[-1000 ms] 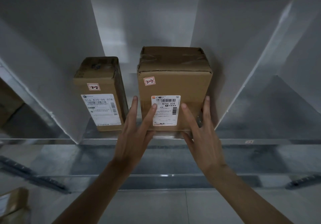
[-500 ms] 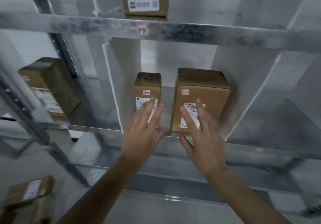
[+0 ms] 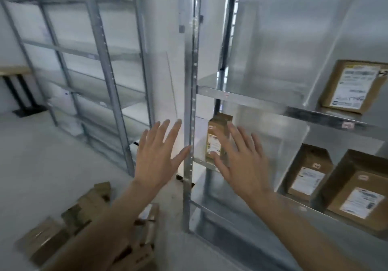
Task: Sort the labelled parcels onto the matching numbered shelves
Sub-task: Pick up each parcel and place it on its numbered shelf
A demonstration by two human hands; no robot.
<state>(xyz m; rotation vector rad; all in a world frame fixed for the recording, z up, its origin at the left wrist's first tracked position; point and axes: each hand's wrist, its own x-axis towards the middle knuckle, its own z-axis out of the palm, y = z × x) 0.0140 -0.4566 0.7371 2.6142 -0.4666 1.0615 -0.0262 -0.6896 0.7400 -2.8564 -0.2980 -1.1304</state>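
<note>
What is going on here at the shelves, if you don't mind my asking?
A person is sorting parcels onto metal shelves. Right now both hands are empty and open: the left hand and right hand are raised in front of the rack. Several parcels sit shelved at right, and a pile waits on the floor.

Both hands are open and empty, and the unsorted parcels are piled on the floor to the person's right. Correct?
Not quite. In the head view both the left hand and the right hand are open and empty, but the pile of parcels lies on the floor to the person's left.
</note>
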